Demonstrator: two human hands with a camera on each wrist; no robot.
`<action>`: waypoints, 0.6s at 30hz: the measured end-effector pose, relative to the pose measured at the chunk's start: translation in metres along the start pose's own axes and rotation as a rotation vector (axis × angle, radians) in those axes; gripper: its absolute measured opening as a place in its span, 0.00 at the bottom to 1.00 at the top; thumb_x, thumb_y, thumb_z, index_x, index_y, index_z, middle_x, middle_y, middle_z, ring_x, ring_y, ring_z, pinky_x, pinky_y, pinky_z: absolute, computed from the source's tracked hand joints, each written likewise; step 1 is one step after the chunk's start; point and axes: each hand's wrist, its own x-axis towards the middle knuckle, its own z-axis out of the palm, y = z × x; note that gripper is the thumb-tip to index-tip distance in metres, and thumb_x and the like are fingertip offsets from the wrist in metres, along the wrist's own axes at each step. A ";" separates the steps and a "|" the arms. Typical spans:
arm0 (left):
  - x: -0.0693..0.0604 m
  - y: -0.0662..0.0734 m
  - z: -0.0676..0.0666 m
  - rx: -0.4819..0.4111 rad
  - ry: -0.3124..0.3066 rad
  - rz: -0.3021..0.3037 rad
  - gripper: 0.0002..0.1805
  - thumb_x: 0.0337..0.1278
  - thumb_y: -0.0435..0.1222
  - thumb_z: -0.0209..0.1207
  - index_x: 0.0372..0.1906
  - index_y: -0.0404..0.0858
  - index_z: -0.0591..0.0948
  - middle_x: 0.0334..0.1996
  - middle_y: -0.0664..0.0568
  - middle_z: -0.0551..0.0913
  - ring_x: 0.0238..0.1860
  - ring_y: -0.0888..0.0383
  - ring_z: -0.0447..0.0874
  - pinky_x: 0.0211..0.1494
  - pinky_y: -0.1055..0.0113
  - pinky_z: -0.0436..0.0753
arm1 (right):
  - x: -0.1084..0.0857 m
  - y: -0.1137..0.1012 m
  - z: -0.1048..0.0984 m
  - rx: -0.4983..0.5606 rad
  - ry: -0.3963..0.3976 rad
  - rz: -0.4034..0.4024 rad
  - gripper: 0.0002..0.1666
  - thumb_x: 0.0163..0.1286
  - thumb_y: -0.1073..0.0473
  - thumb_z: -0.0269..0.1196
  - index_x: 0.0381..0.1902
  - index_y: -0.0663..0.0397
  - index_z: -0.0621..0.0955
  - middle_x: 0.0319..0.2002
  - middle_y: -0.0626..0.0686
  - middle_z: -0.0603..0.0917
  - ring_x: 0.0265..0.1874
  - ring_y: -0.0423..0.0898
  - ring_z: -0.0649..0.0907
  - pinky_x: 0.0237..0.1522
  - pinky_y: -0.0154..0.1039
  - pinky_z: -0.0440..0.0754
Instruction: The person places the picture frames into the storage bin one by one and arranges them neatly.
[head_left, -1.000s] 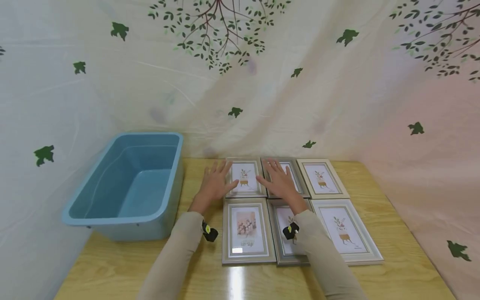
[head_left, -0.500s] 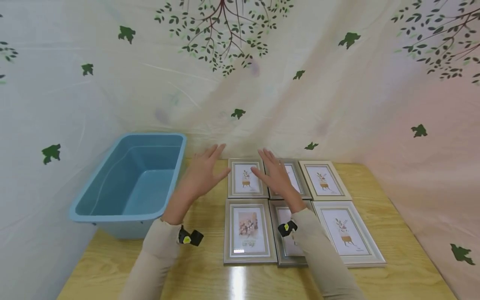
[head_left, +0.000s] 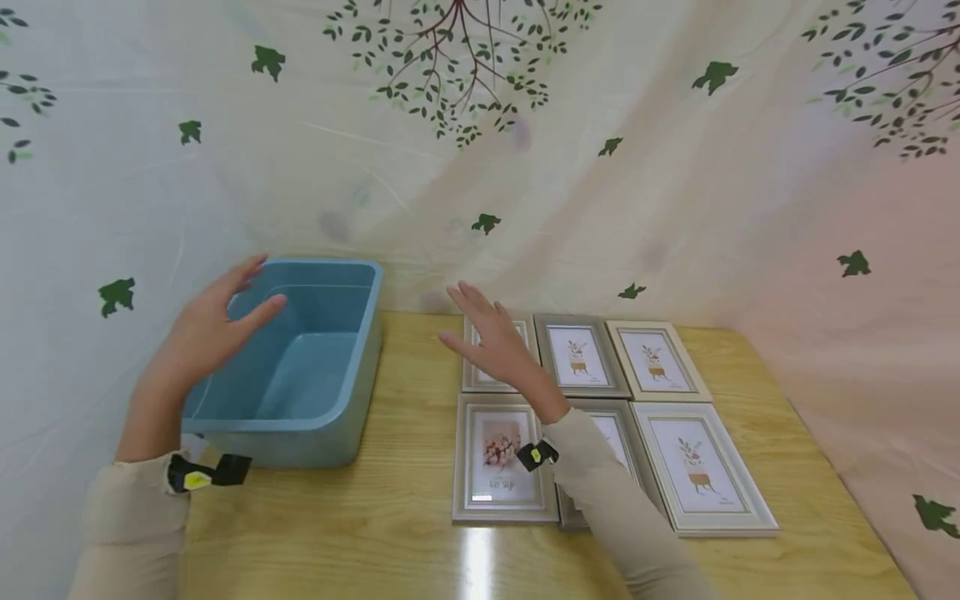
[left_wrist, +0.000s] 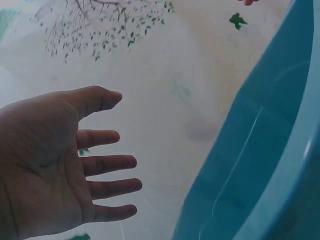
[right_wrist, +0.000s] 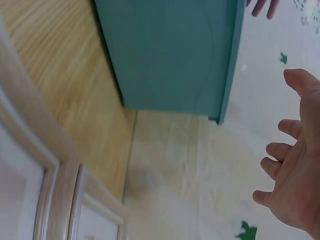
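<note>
My left hand (head_left: 206,329) is raised over the left side of a blue plastic tub (head_left: 322,300), fingers spread and thumb apart. In the left wrist view the palm (left_wrist: 45,170) holds nothing, beside the tub wall (left_wrist: 260,150). My right hand (head_left: 495,346) hovers above the back-left picture frame (head_left: 480,384), partly hiding it; its fingers are extended and hold nothing. Nearest it are the front-left frame (head_left: 498,492) with a flower photo and the back-middle grey frame (head_left: 577,358). The right sleeve covers part of the front-middle frame (head_left: 618,435).
A cream frame (head_left: 656,362) and a white frame (head_left: 697,467) lie on the right side of the two rows. Under everything is a wooden table (head_left: 405,492). A leaf-printed cloth (head_left: 420,200) hangs behind it.
My left hand has moved left from the back-left frame to the tub. My right hand has lifted and shifted left, from the back-middle frame to above the back-left one. The frames stay in place.
</note>
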 end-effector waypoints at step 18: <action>-0.021 -0.136 -0.020 -0.208 -0.263 -0.253 0.42 0.80 0.54 0.43 0.81 0.30 0.47 0.79 0.25 0.45 0.74 0.19 0.48 0.65 0.21 0.60 | 0.035 -0.064 0.060 -0.060 -0.254 -0.093 0.43 0.77 0.32 0.50 0.83 0.36 0.54 0.84 0.50 0.50 0.83 0.48 0.51 0.80 0.63 0.47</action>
